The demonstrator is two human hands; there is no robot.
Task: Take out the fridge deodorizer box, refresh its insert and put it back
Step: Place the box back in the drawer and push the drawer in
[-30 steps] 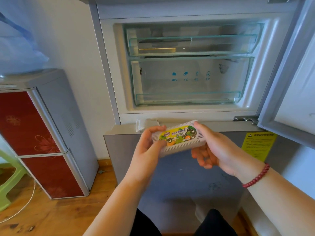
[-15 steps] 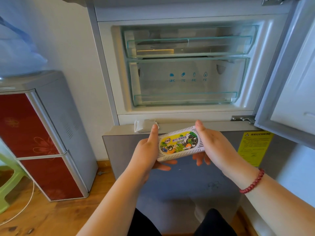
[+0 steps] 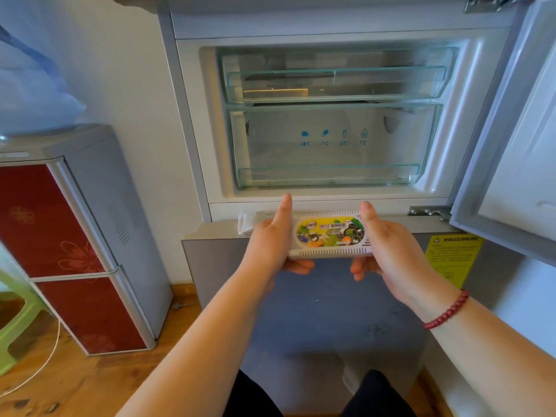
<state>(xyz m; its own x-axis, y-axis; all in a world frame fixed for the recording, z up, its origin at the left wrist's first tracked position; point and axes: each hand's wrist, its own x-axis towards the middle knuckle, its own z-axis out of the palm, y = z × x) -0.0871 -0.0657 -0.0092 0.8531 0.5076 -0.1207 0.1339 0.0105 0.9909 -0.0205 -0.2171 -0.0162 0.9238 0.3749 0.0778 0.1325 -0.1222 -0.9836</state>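
Note:
The deodorizer box [image 3: 329, 236] is a white slotted plastic case with a yellow and green label on top. It lies level between both hands, just below the open fridge compartment [image 3: 331, 139]. My left hand [image 3: 272, 245] grips its left end, thumb pointing up. My right hand [image 3: 391, 251] grips its right end, fingers curled underneath. A white pouch [image 3: 247, 222] lies on the top edge of the closed lower door, partly hidden behind my left hand.
Clear drawers [image 3: 334, 82] fill the open compartment. The open fridge door [image 3: 517, 130] stands at the right. A yellow warning sticker [image 3: 451, 257] is on the lower door. A red-fronted cabinet [image 3: 69, 251] and a green stool [image 3: 12, 326] stand at the left on the wooden floor.
Both hands have raised the box toward the compartment and turned it from tilted to level. The left thumb has moved from on top of the box to its left end.

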